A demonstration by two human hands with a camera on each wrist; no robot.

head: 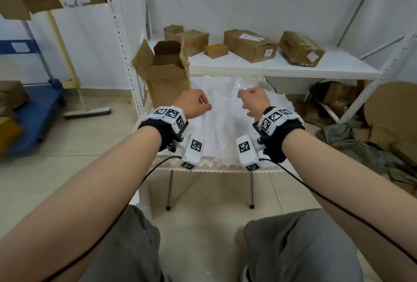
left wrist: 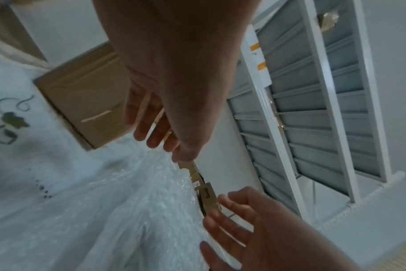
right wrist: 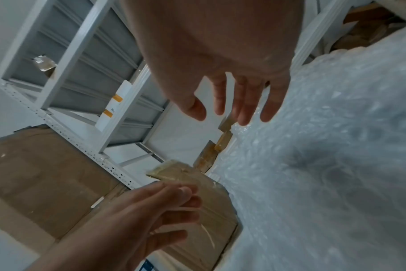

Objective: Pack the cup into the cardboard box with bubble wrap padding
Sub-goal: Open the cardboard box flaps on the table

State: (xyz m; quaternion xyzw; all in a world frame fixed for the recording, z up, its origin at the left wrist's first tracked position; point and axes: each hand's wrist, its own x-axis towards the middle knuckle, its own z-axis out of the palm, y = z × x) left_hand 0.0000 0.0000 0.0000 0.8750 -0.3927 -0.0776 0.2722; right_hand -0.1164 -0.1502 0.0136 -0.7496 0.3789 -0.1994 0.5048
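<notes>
A sheet of clear bubble wrap (head: 225,119) lies crumpled over the small white-clothed table (head: 203,167). An open cardboard box (head: 167,72) stands upright at the table's back left corner with its flaps up. My left hand (head: 194,103) hovers over the wrap's left side, just in front of the box. My right hand (head: 252,101) hovers over its right side. The wrist views show the left hand's fingers (left wrist: 155,132) and the right hand's fingers (right wrist: 232,106) loose and holding nothing. I cannot make out the cup; a dark patch (right wrist: 313,161) shows in the wrap.
Behind the table a white shelf (head: 293,67) carries several taped cardboard boxes. A metal shelf post (head: 126,56) rises just left of the open box. A blue cart (head: 38,110) and a broom (head: 88,112) stand at left. Cardboard scraps (head: 372,123) lie at right.
</notes>
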